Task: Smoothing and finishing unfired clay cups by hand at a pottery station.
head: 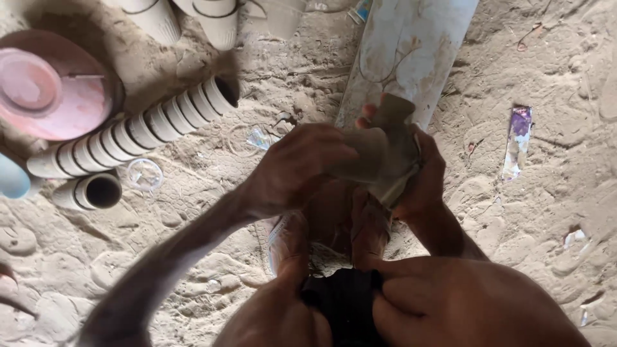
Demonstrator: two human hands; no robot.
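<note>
While the person sits on sandy ground, both hands grip a grey clay cup (379, 151): the left hand (292, 167) wraps its side, the right hand (421, 173) cups it, perhaps with a cloth. Stacked cups (135, 135) lie left.

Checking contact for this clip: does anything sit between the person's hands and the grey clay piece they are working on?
Nothing visible does. The left hand lies directly on the grey clay piece, and the right hand cups it from the other side. The pale pipe lies behind it on the sand, and the row of stacked cups lies well off to the left.
</note>
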